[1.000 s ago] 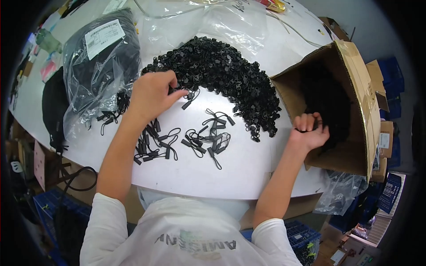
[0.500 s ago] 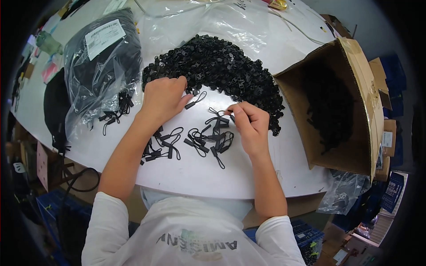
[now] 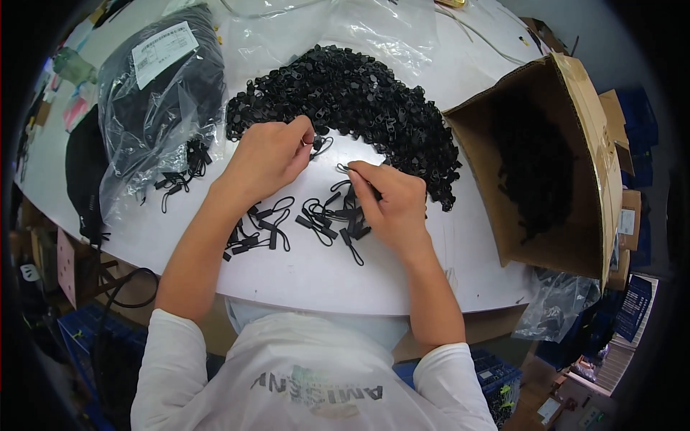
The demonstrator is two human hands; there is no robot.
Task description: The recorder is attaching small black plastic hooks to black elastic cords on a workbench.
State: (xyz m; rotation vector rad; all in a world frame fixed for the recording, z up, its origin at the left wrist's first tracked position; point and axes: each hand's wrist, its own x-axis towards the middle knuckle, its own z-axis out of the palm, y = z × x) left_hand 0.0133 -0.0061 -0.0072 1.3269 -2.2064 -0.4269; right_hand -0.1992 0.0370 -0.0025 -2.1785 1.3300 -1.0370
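A cord zipper pull (image 3: 343, 168), a thin black loop with a stubby black end, is pinched in my right hand (image 3: 392, 205); its loop points toward my left hand. My left hand (image 3: 266, 154) is closed at the near edge of a heap of small black pieces (image 3: 345, 93) that look like zipper sliders. Its thumb and forefinger press together, and what they hold is too small to make out. Beside those fingertips shows another looped pull (image 3: 325, 146). Loose cord pulls lie in two clusters, one (image 3: 316, 219) beside my right hand, the other (image 3: 269, 226) by my left forearm.
A clear plastic bag of black goods (image 3: 162, 93) with a white label stands at the left, several cord pulls (image 3: 188, 165) at its mouth. On the right, an open cardboard box (image 3: 489, 187) lies tipped with black pieces inside. Clear plastic sheeting (image 3: 388, 29) covers the far side.
My right hand has moved a little left and brought the pull's loop nearer my left hand. My left fingers have drawn together into a pinch. The view has shifted slightly.
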